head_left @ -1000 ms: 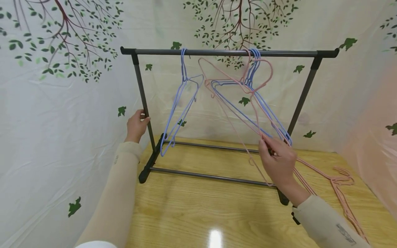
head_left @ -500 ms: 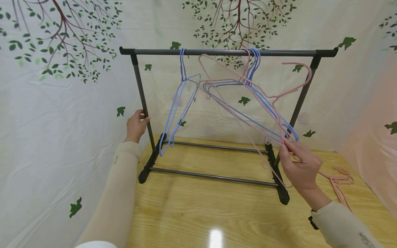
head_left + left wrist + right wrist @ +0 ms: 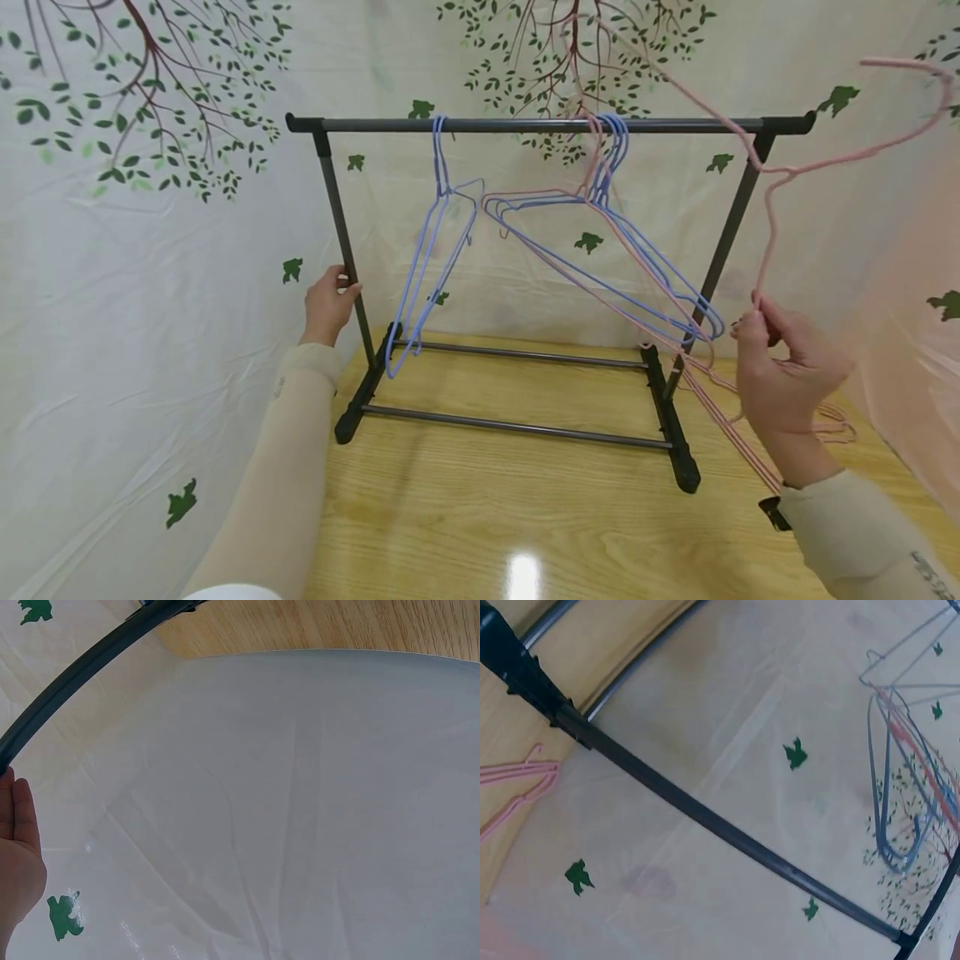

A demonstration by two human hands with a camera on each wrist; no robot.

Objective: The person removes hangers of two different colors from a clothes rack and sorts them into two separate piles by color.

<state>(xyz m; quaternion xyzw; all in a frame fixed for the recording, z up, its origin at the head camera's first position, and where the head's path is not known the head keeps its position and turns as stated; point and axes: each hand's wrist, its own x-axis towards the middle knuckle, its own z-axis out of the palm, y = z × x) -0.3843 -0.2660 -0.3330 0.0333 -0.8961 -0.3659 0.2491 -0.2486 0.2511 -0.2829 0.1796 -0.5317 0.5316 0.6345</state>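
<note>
My left hand (image 3: 330, 304) grips the left post of a black clothes rack (image 3: 480, 126); in the left wrist view, only part of this hand (image 3: 19, 847) shows, beside the post. To the right of the rack, my right hand (image 3: 791, 367) pinches a pink hanger (image 3: 825, 162) by its wire. That hanger is tilted, its hook up at the upper right and one arm reaching above the rail. On the rail hang blue hangers (image 3: 425, 250) at the left. Right of the middle, several blue hangers (image 3: 615, 158) hang bunched with a pink hanger (image 3: 536, 193).
More pink hangers (image 3: 738, 442) lie on the wooden table (image 3: 480, 517) beside the rack's right foot (image 3: 684, 467), partly hidden by my right arm. A white sheet (image 3: 187, 292) printed with leaves and branches stands behind and at the left.
My right hand has moved right and up, carrying the pink hanger away from the bunched hangers and past the rack's right post. My left hand has stayed on the left post.
</note>
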